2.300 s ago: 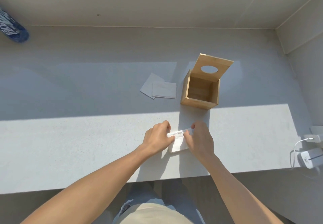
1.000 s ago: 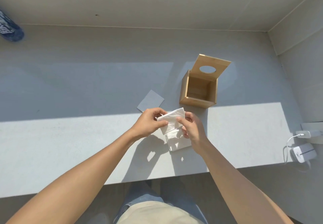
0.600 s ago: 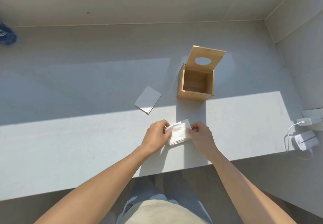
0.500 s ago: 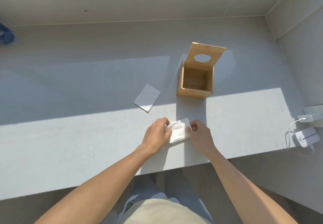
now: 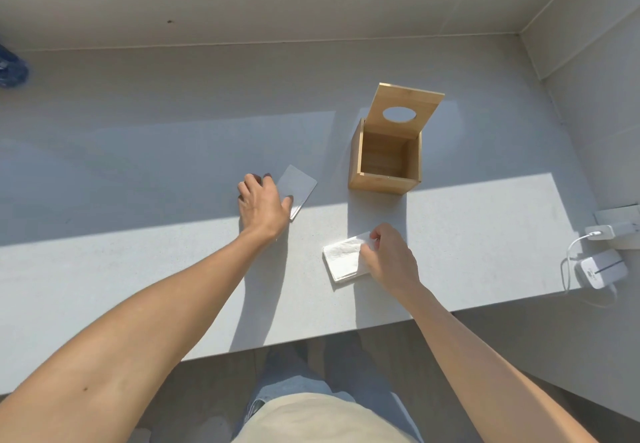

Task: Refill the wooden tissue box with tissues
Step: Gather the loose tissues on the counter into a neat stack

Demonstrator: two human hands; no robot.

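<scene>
The wooden tissue box [image 5: 384, 184] stands on the grey counter, its lid [image 5: 403, 110] with an oval hole hinged up at the back; the inside looks empty. A small stack of folded white tissues [image 5: 343, 261] lies in the sunlit strip in front of the box. My right hand [image 5: 389, 257] rests on its right edge, fingers pinching the top tissue. A single folded tissue [image 5: 298, 188] lies in shadow left of the box. My left hand [image 5: 261, 200] lies on its left side, fingers spread, thumb on its near corner.
The counter's front edge [image 5: 311, 340] runs close to my body. White chargers with a cable [image 5: 601, 268] sit at the right end. A blue object [image 5: 12, 68] lies at the far left. Walls close the back and right side.
My left hand has left the tissue stack and reached up and left to the single tissue beside the box. My right hand stays on the stack.
</scene>
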